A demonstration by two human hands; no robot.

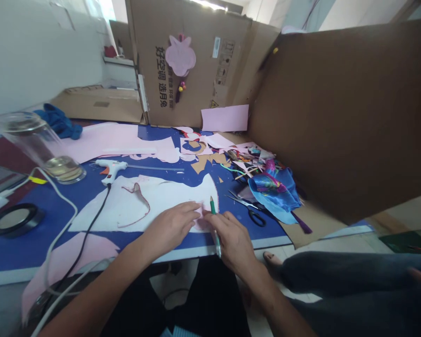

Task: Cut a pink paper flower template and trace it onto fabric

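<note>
My left hand (pixel 173 227) lies over a white cut sheet (pixel 171 192), fingers stretched to the right. Its fingertips rest on a small pink piece (pixel 200 223) at the sheet's right end. Held in my right hand (pixel 233 238) is a green pencil (pixel 213 206), its sharpened tip pointing up and away from me. A clear, pale end shows below the fingers; whether it belongs to the pencil I cannot tell. The right fingertips also come close to the pink piece, which the hands partly hide. A curled, dark-edged strip (pixel 143 201) lies on the sheet.
A white glue gun (pixel 111 169) lies behind the sheet, its cord trailing toward me. Scissors (pixel 249 208) and shiny blue fabric (pixel 279 192) are at right. A clear cup (pixel 61 164) and black tape roll (pixel 14 219) stand left. Cardboard walls (pixel 196 93) rise behind. A person's leg (pixel 337 276) shows at right.
</note>
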